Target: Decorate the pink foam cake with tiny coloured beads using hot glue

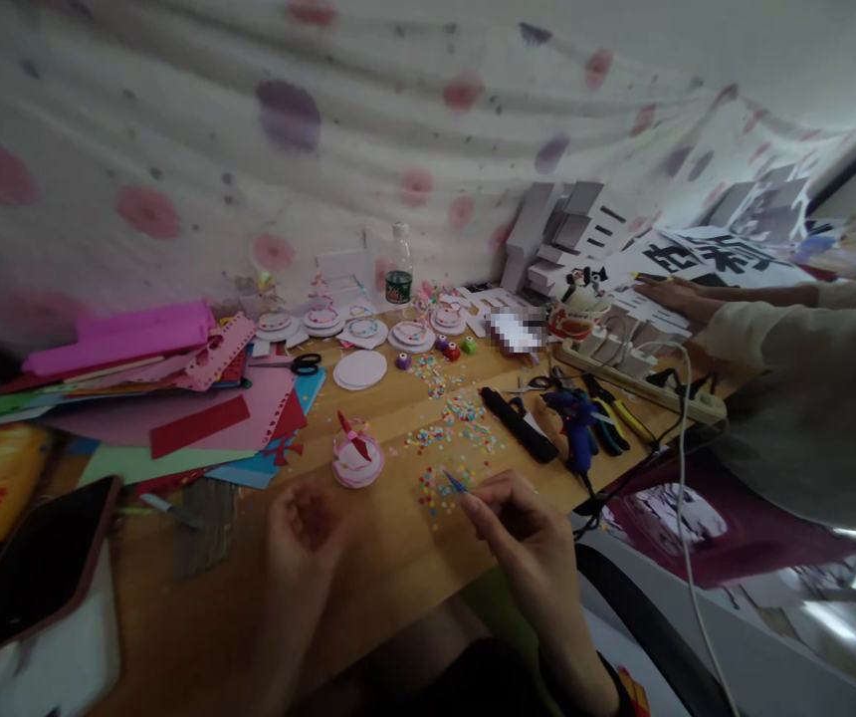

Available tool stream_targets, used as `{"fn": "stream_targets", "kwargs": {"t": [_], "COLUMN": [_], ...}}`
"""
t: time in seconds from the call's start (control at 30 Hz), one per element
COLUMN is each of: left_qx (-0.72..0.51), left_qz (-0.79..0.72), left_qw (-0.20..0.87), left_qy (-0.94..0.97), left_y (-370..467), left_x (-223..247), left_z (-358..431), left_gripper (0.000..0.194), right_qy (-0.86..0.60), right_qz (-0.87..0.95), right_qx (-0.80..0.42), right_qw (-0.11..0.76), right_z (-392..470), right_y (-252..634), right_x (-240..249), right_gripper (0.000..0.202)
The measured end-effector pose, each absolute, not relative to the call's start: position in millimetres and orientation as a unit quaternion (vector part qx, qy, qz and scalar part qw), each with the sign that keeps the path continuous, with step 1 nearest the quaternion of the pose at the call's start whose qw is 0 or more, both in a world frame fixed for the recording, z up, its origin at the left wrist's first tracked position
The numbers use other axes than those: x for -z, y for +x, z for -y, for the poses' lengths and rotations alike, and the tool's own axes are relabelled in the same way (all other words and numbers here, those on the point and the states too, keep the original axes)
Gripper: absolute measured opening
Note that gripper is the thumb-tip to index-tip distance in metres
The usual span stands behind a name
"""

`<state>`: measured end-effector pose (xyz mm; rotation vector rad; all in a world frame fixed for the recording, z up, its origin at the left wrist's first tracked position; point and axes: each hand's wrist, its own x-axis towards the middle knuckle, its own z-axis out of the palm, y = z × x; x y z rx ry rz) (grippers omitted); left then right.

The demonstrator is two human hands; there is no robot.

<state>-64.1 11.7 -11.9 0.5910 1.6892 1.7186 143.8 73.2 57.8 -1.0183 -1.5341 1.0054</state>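
Note:
My right hand (525,543) is closed in a pinch around slim, pointed blue tweezers (456,482). Their tips point away over small coloured confetti dots (435,488) scattered on the wooden table (398,558). My left hand (305,543), slightly blurred, is loosely curled with nothing visible in it, low over the table. Just beyond it stands a small round white-and-pink paper cake (357,460), with a red pointed strip (353,438) leaning up from its top. Neither hand touches the cake.
Paper sheets (204,433) and a phone (32,568) lie left. Behind are decorated paper cakes (411,336), white discs (360,369), scissors (301,364) and a bottle (399,269). Right are a blue glue gun (575,428), pliers (626,413), a power strip (641,383) and another person's arm (756,296).

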Motion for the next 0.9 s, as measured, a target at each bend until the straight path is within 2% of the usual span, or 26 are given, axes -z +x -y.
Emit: {"fn": "stream_targets", "kwargs": {"t": [0.07, 0.13, 0.3, 0.37, 0.43, 0.6, 0.77, 0.9], "left_qx": [-0.635, -0.599, -0.422, -0.392, -0.392, -0.436, -0.393, -0.430], "left_qz": [-0.673, -0.675, -0.704, -0.705, -0.696, -0.643, -0.665, -0.626], "left_qw": [0.265, 0.260, 0.241, 0.249, 0.280, 0.384, 0.360, 0.424], "left_qy": [0.270, 0.343, 0.518, 0.536, 0.533, 0.498, 0.524, 0.494], "left_y": [-82.8, -91.4, -93.9, -96.7, -101.2, -110.8, -109.2, -103.0], "left_x": [14.3, 11.0, -5.3, -13.0, -20.5, -27.8, -20.7, -20.3], "left_z": [-30.5, -49.5, -69.3, -67.3, -63.2, -52.1, -47.6, -47.8], "left_gripper": [0.095, 0.105, 0.092, 0.085, 0.082, 0.097, 0.079, 0.083], "right_qy": [-0.426, -0.428, -0.427, -0.416, -0.402, -0.367, -0.323, -0.297], "right_qz": [0.633, 0.635, 0.641, 0.652, 0.670, 0.724, 0.770, 0.796], "right_qx": [-0.414, -0.411, -0.390, -0.381, -0.375, -0.367, -0.348, -0.327], "right_qw": [0.496, 0.494, 0.505, 0.506, 0.500, 0.454, 0.427, 0.413], "right_z": [-75.5, -76.9, -81.4, -83.7, -85.9, -92.0, -98.5, -101.6], "right_y": [144.5, 144.3, 141.7, 139.0, 134.8, 120.8, 107.5, 99.5], "right_x": [-56.0, -53.6, -46.5, -44.9, -44.4, -46.3, -46.4, -46.0], "right_gripper": [0.022, 0.023, 0.021, 0.019, 0.017, 0.013, 0.010, 0.008]}}
